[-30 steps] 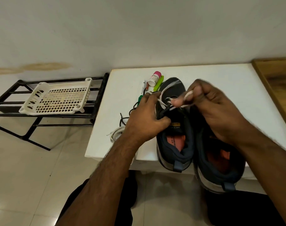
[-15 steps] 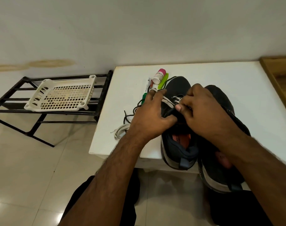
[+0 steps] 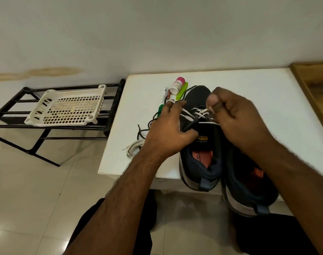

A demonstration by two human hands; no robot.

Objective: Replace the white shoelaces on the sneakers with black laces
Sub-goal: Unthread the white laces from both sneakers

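Gripping hand, left: the left hand [image 3: 169,133] rests on the inner side of the left sneaker [image 3: 198,137], its thumb curled over the tongue edge and its fingers bent around the lacing area, with a strand of the white shoelace [image 3: 199,114] running under the fingertips.
Pulling hand, right: the right hand [image 3: 236,118] is raised over the lacing, blurred, with thumb and forefinger pinching a white strand that leads down to the eyelets.
White shoelace: threaded in crossings through the upper eyelets of the left sneaker, one strand stretched sideways toward the right hand.
Left sneaker: dark upper, orange insole showing, toe pointing away toward the wall, heel hanging over the near edge of the white table [image 3: 258,89].
Right sneaker [image 3: 249,183]: just beside the left one on its right, touching it, mostly covered by the right forearm, heel also past the table edge.
Black lace [image 3: 143,130]: lying loose in curls on the table, left of the left hand.
Spare white lace [image 3: 133,147]: coiled near the table's left edge, just below the black one.
Small items: a pink-capped bottle [image 3: 177,85], a lime-green clip [image 3: 182,91], a white pen [image 3: 163,96] and a green marker [image 3: 160,109] cluster beyond the left hand.
Floor side: a white plastic basket [image 3: 68,107] sits on a black metal rack [image 3: 111,100] left of the table.
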